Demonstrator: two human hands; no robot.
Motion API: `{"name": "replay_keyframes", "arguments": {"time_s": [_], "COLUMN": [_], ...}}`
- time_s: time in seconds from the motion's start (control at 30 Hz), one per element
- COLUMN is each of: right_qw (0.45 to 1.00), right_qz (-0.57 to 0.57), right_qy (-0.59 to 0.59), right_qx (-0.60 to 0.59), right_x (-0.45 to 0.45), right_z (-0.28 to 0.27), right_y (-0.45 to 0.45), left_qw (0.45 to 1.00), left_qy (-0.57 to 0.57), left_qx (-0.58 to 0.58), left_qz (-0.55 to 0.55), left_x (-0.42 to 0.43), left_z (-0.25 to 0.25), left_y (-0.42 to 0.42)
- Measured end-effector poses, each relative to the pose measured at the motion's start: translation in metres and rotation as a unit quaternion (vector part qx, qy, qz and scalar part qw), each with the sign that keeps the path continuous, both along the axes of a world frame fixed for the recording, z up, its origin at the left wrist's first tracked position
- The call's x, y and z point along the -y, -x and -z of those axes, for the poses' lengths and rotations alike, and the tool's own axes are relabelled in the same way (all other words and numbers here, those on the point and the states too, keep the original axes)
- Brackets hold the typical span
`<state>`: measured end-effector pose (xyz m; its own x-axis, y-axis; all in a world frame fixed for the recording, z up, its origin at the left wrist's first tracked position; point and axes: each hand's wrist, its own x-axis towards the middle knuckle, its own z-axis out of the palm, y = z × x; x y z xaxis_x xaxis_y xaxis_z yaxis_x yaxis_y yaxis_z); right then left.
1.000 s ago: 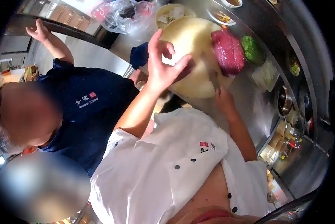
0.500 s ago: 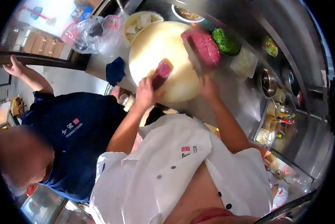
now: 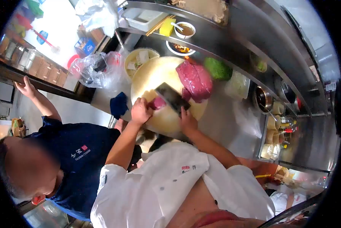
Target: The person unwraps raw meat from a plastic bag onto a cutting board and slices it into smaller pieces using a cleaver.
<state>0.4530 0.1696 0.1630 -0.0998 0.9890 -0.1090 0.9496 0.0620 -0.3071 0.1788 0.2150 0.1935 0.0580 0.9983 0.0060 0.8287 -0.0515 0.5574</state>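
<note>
My right hand (image 3: 188, 121) is closed on a cleaver (image 3: 172, 98), whose wide dark blade lies over the middle of a round pale chopping board (image 3: 148, 84). Beside the blade's left side is a small piece of red raw meat (image 3: 158, 103). My left hand (image 3: 140, 111) presses its bent fingers against that piece from the left; part of the meat is hidden by the fingers and blade. A large chunk of raw meat (image 3: 195, 80) rests at the board's far right edge, with a smaller bit (image 3: 186, 94) next to it.
Behind the board stand a tub of pale blocks (image 3: 134, 62) and a clear plastic bag (image 3: 98, 72). Green vegetables (image 3: 218, 69) lie right of the meat. A dark blue cloth (image 3: 119, 105) is at left. A steel shelf (image 3: 212, 47) overhangs the back. Another person (image 3: 79, 155) stands close on my left.
My right hand has brought the cleaver left, from beside the large meat to the small piece. My left hand has shifted slightly left, its fingers still at that piece. The view has tilted up.
</note>
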Motion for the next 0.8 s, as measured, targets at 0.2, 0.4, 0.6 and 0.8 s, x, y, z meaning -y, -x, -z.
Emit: {"name": "replay_keyframes", "arguments": {"time_s": [0.2,0.4,0.6,0.8], "right_qw": [0.998,0.996,0.994,0.996], "right_qz": [-0.027,-0.034,-0.066,-0.065], "right_qy": [-0.060,-0.016,-0.024,0.005], "right_qx": [-0.016,-0.085,-0.089,-0.065], "right_x": [0.007,-0.016,-0.036,-0.037], "right_z": [0.031,0.004,0.005,0.033], "right_y": [-0.003,0.023,0.037,0.022], "left_qw": [0.966,0.923,0.960,0.970], "left_qy": [-0.116,-0.049,-0.070,-0.200], "left_qx": [0.223,0.372,0.262,0.129], "left_qz": [-0.065,-0.090,-0.074,-0.039], "left_x": [0.007,0.008,-0.062,-0.222], "left_z": [-0.041,-0.035,-0.064,-0.061], "left_y": [0.003,-0.006,-0.018,-0.050]}}
